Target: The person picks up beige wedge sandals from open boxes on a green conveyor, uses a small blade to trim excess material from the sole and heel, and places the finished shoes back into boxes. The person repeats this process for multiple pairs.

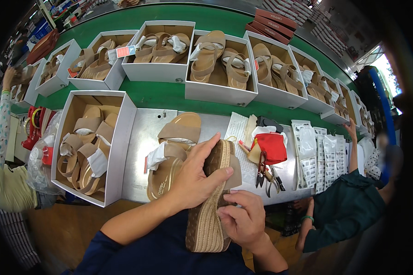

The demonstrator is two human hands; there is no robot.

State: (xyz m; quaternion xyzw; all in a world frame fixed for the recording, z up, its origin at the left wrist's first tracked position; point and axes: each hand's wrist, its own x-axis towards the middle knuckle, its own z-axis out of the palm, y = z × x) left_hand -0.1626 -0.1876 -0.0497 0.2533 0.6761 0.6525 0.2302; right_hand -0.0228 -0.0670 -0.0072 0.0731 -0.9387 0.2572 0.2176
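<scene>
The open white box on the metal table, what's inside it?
Tan sandals, some with white wrapping around their straps. They cover most of the box's bottom, so I can't see whether anything lies underneath.

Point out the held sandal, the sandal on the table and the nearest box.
Held sandal (206,216): head view, rope-textured sole side.
Table sandal (175,151): head view, beige strap.
Nearest box (121,151): head view, white outer wall.

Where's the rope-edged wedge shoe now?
Head view, just below centre: the wedge shoe is in the left hand, right hand at its side; dark scissors lie on the metal table to its right.
</scene>
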